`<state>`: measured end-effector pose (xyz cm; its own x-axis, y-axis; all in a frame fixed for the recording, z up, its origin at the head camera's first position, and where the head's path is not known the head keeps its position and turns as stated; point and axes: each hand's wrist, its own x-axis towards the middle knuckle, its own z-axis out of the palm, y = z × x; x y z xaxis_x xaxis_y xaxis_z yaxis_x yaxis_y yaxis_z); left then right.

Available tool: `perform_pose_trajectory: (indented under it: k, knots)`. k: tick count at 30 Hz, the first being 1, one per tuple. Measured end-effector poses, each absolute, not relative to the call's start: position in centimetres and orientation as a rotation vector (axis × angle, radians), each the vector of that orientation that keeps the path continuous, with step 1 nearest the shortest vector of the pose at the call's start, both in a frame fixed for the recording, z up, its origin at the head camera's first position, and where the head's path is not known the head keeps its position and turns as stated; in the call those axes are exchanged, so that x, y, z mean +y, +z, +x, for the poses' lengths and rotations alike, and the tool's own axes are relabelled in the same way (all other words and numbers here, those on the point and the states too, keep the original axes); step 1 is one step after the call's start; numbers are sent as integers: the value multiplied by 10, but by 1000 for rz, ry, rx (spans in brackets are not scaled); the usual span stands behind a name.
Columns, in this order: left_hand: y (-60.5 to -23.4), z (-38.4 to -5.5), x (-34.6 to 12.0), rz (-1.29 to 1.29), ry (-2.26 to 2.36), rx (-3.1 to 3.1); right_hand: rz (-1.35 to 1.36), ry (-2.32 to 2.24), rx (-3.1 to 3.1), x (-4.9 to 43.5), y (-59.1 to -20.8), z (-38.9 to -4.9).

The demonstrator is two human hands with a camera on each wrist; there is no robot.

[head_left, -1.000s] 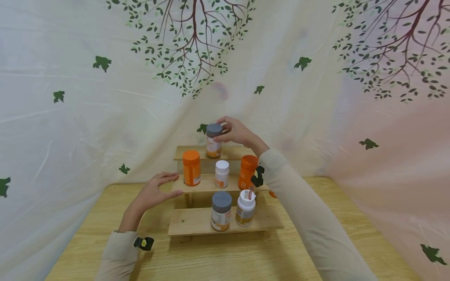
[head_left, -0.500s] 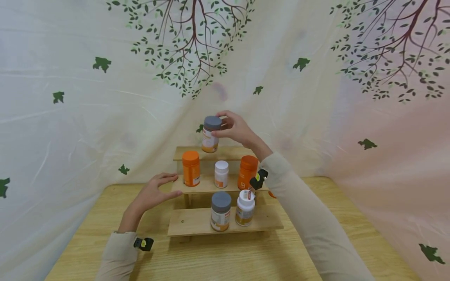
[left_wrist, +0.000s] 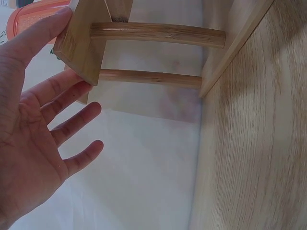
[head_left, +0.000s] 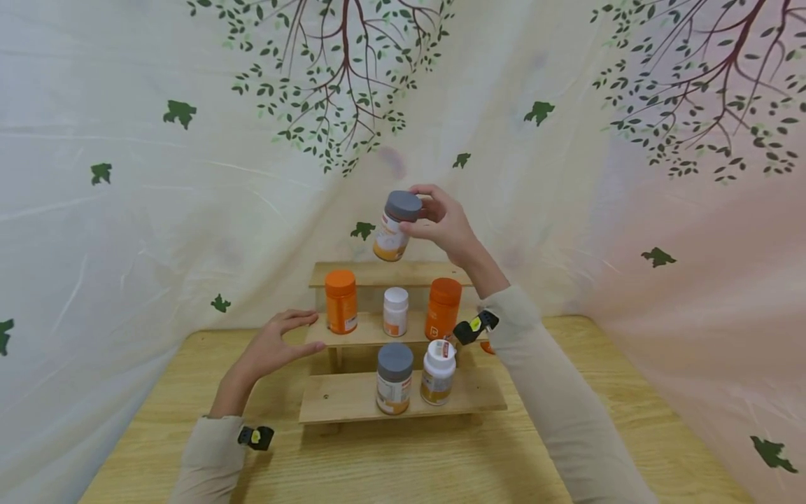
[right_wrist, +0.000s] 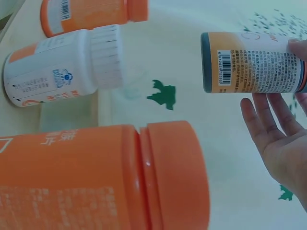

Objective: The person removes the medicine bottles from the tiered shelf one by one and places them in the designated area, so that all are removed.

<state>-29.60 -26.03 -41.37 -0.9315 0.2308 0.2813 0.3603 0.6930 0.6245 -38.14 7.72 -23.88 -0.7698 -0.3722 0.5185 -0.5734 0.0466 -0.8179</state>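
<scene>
My right hand (head_left: 448, 224) grips a grey-lidded supplement bottle (head_left: 392, 241) near its lid, tilted in the air above the top step. The right wrist view shows this bottle's barcode side (right_wrist: 249, 64) and grey base. With thumb and fingertips, my left hand (head_left: 271, 350) holds the left end of the middle step of a wooden display stand (head_left: 324, 406). Its outer fingers are spread in the left wrist view. An orange bottle (head_left: 341, 304), a small white bottle (head_left: 395, 313) and another orange bottle (head_left: 443, 304) stand on the middle step.
On the lowest step stand another grey-lidded bottle (head_left: 394, 381) and a white-capped bottle (head_left: 439, 374). Part of an orange item (head_left: 487, 347) shows behind the stand at right. The stand is on a wood-grain table (head_left: 403, 469), before a leaf-printed curtain (head_left: 252, 175).
My right hand has lifted the grey-lidded bottle off the top step, tilted it, and moved it up and slightly right. My left hand has stayed in place.
</scene>
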Motion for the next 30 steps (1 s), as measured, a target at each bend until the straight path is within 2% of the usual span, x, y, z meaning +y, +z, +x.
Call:
perform_pose_trajectory:
  k: [17, 30]
  knots:
    - [-415, -296, -260, -489, -1080, -2720, 860, 1782, -2033, 135, -234, -366]
    - [-415, -297, -261, -497, -1081, -2704, 732, 1734, -2047, 185, -253, -365]
